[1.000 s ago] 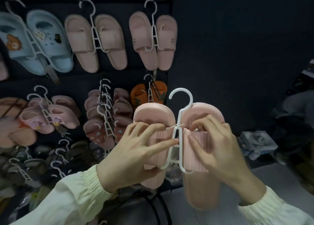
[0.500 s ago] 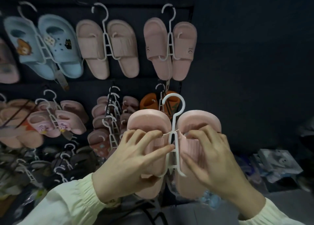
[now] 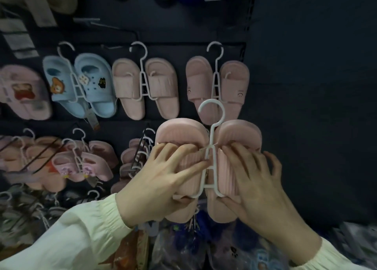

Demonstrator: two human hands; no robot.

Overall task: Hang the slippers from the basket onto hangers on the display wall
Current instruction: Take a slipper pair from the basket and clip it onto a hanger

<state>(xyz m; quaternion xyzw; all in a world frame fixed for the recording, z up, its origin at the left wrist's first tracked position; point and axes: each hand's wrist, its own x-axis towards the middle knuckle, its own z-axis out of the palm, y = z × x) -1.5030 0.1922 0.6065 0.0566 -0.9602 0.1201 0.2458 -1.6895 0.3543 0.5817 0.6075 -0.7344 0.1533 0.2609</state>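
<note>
Two hands, left hand [image 3: 163, 180] and right hand [image 3: 259, 184], one held white hanger [image 3: 212, 133], two pink slippers [image 3: 181, 131] on it, three full pairs hung farther off, one blue pair [image 3: 102, 104], two pink pairs [image 3: 130, 82], lower clusters uncountable.

Two slippers [image 3: 181, 131] on hanger [image 3: 212, 114], left hand [image 3: 161, 184] left, right hand [image 3: 257, 180] right, wall [image 3: 306, 86] behind

We've got a pale pink pair here, ribbed straps, toes up, soles away from us. The left slipper [image 3: 181, 135] and right slipper [image 3: 240, 135] sit side by side on a white plastic hanger [image 3: 211, 139], its open hook standing clear above the toes. The left hand [image 3: 163, 184] grips one, the right hand [image 3: 257, 184] the other. We're right up against the dark display wall [image 3: 179, 49], the hook overlapping a hung pink pair [image 3: 217, 86] in the row above.
</note>
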